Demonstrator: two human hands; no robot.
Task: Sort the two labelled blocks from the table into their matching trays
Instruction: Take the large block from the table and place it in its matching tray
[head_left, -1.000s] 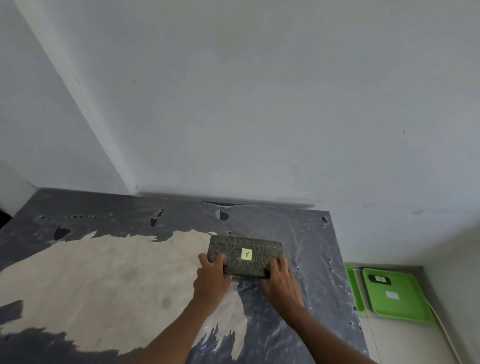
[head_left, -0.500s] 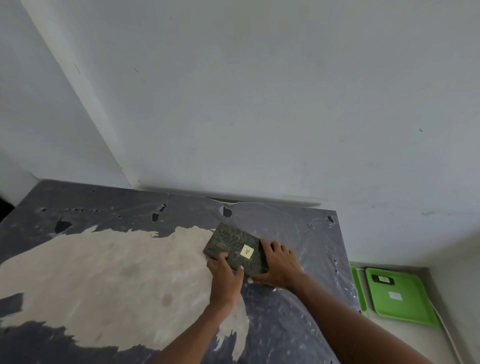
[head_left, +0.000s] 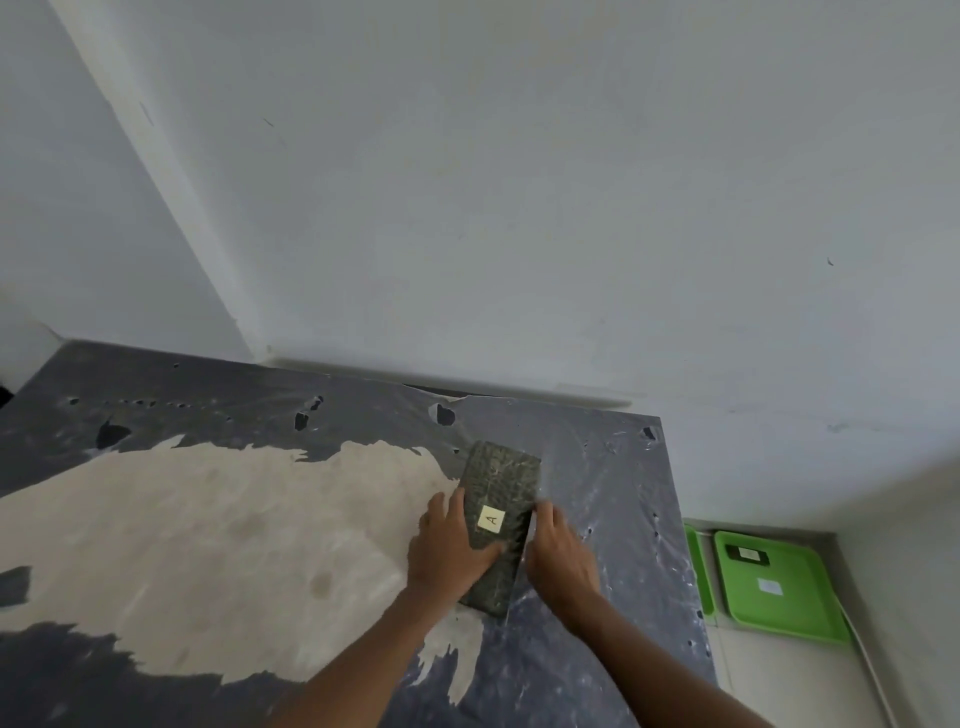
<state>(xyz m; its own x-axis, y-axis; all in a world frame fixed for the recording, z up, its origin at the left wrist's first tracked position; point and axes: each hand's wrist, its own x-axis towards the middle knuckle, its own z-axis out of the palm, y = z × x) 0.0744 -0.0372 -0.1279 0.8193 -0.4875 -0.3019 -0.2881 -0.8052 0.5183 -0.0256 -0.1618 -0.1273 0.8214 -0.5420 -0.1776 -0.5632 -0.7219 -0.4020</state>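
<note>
A dark speckled block (head_left: 500, 486) with a pale sticker marked "A" lies lengthwise on the worn table (head_left: 208, 519), its long side pointing away from me. My left hand (head_left: 445, 551) grips its left edge with the thumb laid over the top. On the right edge presses my right hand (head_left: 558, 558). Down on the floor to the right sits a green tray (head_left: 779, 613) with a dark item and a white label in it. A second green tray (head_left: 696, 566) shows only as a thin strip beside the table edge.
The table has a peeling dark cover with a large bare beige patch at the left. White walls meet in a corner behind it. The table's right edge (head_left: 685, 571) drops to a light tiled floor where the trays lie.
Held in both hands, the block has turned clockwise from lying crosswise to pointing away from me. My right hand shifted from its far end to its right side.
</note>
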